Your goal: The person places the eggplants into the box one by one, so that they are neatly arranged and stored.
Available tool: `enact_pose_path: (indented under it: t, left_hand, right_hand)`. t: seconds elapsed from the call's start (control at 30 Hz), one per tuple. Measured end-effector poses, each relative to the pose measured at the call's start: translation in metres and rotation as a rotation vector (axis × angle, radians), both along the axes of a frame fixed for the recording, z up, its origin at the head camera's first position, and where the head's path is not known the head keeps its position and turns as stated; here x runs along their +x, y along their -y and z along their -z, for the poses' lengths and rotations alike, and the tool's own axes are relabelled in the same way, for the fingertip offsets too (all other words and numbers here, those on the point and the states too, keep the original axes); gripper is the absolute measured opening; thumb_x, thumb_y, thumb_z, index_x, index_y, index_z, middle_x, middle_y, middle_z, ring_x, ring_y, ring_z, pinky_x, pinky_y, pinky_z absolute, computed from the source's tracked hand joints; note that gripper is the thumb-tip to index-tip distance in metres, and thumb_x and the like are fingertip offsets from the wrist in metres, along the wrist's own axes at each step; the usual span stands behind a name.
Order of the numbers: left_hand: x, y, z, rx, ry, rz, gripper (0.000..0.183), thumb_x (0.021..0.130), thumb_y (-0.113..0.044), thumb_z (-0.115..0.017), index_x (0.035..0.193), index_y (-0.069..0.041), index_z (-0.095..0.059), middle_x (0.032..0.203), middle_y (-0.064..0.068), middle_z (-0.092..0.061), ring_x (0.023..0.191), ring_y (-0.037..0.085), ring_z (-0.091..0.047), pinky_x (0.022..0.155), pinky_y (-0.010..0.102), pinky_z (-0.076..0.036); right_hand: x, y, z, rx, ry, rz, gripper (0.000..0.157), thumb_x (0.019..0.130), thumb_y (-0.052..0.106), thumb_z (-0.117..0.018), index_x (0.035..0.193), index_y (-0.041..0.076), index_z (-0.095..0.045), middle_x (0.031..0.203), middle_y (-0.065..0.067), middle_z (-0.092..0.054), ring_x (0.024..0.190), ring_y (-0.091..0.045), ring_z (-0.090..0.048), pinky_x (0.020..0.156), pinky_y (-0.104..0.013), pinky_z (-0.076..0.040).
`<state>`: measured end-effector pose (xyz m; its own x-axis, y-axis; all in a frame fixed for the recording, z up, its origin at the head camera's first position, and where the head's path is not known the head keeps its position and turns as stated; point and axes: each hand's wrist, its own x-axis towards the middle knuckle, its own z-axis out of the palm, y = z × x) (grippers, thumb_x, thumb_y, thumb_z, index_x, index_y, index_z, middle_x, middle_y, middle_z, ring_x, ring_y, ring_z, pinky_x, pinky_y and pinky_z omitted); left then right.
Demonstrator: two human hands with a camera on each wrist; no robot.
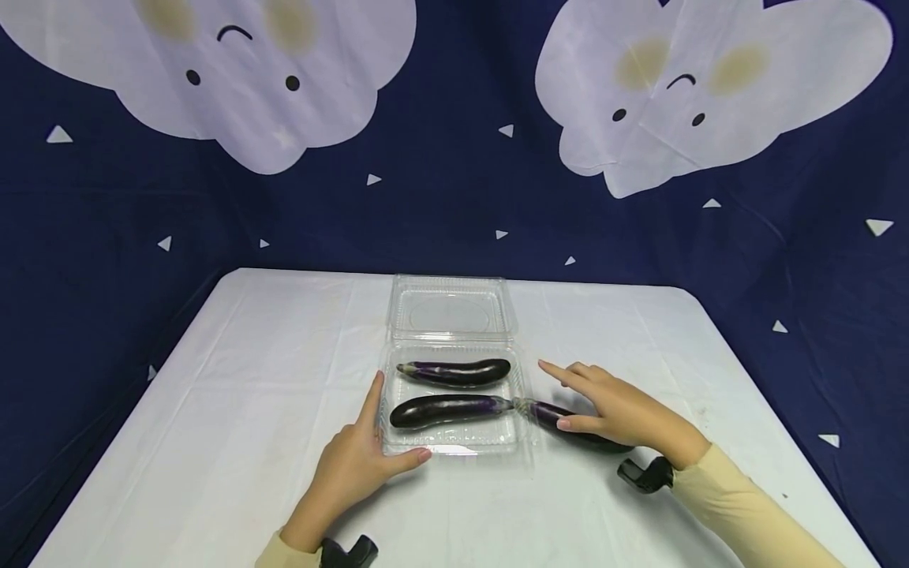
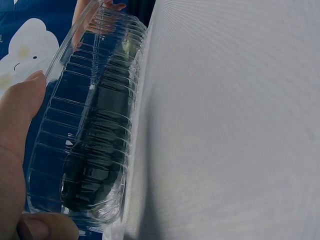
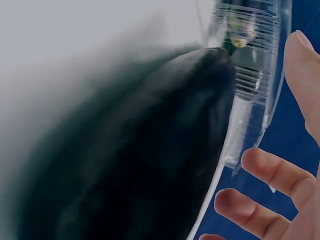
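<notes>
A clear plastic clamshell container (image 1: 454,440) lies with its lid (image 1: 450,309) folded back, away from me. Inside are two dark purple eggplants: a smaller one (image 1: 458,373) at the back and a longer one (image 1: 447,411) in front. My left hand (image 1: 351,461) rests at the container's front left corner, index finger along the side and thumb along the front edge. To the right, a third eggplant (image 1: 550,413) lies on the table, its stem end at the container's rim. Over it hovers my right hand (image 1: 614,401), fingers spread and holding nothing; it looms large in the right wrist view.
A white cloth covers the table (image 1: 213,410). Behind it hangs a dark blue curtain (image 1: 440,213) with white clouds and small triangles. Each wrist carries a black camera mount, such as the right mount (image 1: 646,475).
</notes>
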<state>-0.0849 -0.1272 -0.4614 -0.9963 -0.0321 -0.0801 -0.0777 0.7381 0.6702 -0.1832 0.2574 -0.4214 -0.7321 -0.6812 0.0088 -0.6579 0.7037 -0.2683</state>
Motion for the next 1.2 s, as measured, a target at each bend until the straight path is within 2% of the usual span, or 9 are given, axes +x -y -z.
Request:
enact_pose_path:
  t: [0.2, 0.4, 0.73, 0.93, 1.2]
  left_hand:
    - [0.000, 0.000, 0.000, -0.001, 0.000, 0.001, 0.135, 0.061, -0.073, -0.080, 0.161, -0.025, -0.003, 0.053, -0.004, -0.039, 0.050, 0.013, -0.040, 0.046, 0.031, -0.034]
    - [0.001, 0.000, 0.000, 0.000, 0.006, 0.001, 0.134, 0.062, -0.071, -0.081, 0.161, -0.026, -0.002, 0.053, -0.004, -0.038, 0.049, 0.013, -0.038, 0.045, 0.031, -0.033]
    - [0.000, 0.000, 0.000, -0.002, 0.007, -0.003, 0.135, 0.062, -0.070, -0.082, 0.161, -0.026, -0.002, 0.053, -0.003, -0.040, 0.049, 0.014, -0.039, 0.045, 0.031, -0.034]
    - [0.000, 0.000, -0.001, 0.003, 0.008, 0.002, 0.134, 0.062, -0.070, -0.081, 0.161, -0.026, -0.002, 0.054, -0.004, -0.038, 0.049, 0.013, -0.039, 0.045, 0.031, -0.034]
    - [0.000, 0.000, -0.001, 0.005, 0.017, 0.002, 0.134, 0.062, -0.070, -0.081, 0.161, -0.027, -0.001, 0.054, -0.004, -0.038, 0.050, 0.013, -0.038, 0.045, 0.031, -0.034]
  right_hand:
    - [0.004, -0.007, 0.007, 0.036, 0.002, 0.025, 0.086, 0.086, 0.065, -0.062, 0.158, 0.036, -0.024, 0.125, 0.005, -0.059, 0.109, -0.010, -0.054, 0.093, -0.040, -0.049]
    - [0.007, -0.008, 0.016, 0.053, 0.015, 0.030, 0.088, 0.085, 0.059, -0.068, 0.158, 0.036, -0.024, 0.125, 0.005, -0.058, 0.111, -0.012, -0.054, 0.093, -0.042, -0.049]
    - [0.009, -0.009, 0.028, 0.060, 0.021, 0.029, 0.086, 0.085, 0.061, -0.067, 0.157, 0.035, -0.027, 0.119, 0.009, -0.057, 0.103, -0.009, -0.053, 0.088, -0.037, -0.049]
    - [0.009, -0.009, 0.030, 0.052, 0.030, 0.013, 0.083, 0.088, 0.060, -0.064, 0.157, 0.033, -0.029, 0.108, 0.013, -0.054, 0.092, -0.005, -0.049, 0.081, -0.033, -0.047]
    - [0.012, -0.008, 0.034, 0.066, 0.089, 0.008, 0.074, 0.092, 0.061, -0.057, 0.156, 0.036, -0.029, 0.106, 0.012, -0.056, 0.100, -0.007, -0.055, 0.089, -0.042, -0.050]
